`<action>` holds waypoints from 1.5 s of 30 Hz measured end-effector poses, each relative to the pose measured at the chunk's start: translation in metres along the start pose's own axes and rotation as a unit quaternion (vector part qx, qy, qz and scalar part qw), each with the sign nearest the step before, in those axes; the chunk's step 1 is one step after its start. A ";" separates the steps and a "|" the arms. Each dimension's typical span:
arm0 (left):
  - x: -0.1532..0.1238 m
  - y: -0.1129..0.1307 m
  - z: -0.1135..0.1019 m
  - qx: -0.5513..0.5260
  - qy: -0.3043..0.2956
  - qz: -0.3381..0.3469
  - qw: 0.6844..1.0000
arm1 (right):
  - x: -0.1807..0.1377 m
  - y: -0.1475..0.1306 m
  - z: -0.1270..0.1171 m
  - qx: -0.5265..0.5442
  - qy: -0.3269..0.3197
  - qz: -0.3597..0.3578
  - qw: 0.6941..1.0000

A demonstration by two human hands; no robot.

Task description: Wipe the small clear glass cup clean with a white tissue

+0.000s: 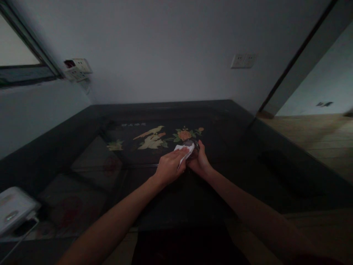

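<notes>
My left hand [169,166] is closed on a crumpled white tissue [190,149], pressing it against the near side of a small shiny glass [195,144]. The glass looks round and see-through, but dim light and the tissue hide much of its shape. Around its right side and underneath curls my right hand [202,162], thumb raised along the edge. Both hands meet above the middle of a dark glossy table [182,206], just in front of its printed flower [184,135].
A white device [16,208] with a cable stands at the table's left end. On the right lies a dark flat item [289,173], hard to make out. Wall sockets [244,61] are on the back wall, and a plugged-in adapter [75,73] is at the left corner.
</notes>
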State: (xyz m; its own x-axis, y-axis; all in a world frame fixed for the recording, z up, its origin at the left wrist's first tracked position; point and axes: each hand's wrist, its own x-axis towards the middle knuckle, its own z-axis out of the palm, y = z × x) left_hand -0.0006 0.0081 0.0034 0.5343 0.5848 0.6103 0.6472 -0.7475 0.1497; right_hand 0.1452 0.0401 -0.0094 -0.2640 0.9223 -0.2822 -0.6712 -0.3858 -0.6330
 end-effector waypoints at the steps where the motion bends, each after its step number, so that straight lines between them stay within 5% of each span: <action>1: 0.000 0.001 0.000 -0.008 0.003 0.012 1.000 | 0.001 0.001 0.000 -0.008 -0.004 -0.001 1.000; 6: 0.004 0.004 -0.001 -0.045 -0.002 0.022 0.999 | 0.003 0.008 -0.001 -0.057 -0.025 -0.019 0.998; 14: 0.007 -0.003 0.002 -0.054 -0.005 -0.053 0.997 | -0.008 0.005 0.007 -0.103 -0.049 -0.008 0.993; 24: 0.003 -0.005 0.003 -0.057 -0.017 -0.101 0.993 | -0.004 -0.001 0.004 0.000 -0.007 0.005 1.000; 33: -0.001 0.009 0.004 -0.063 -0.001 -0.018 0.998 | -0.002 -0.005 0.002 0.056 0.027 0.026 0.998; 45: 0.008 0.008 0.000 0.016 0.014 0.064 0.998 | 0.006 0.017 -0.001 -0.022 -0.030 -0.074 0.997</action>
State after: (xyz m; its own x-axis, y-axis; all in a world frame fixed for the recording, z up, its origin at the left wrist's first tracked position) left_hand 0.0094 0.0072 0.0094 0.5982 0.4763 0.6444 0.5919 -0.8048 0.0454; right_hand 0.1324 0.0394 -0.0225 -0.2060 0.9683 -0.1410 -0.6749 -0.2449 -0.6961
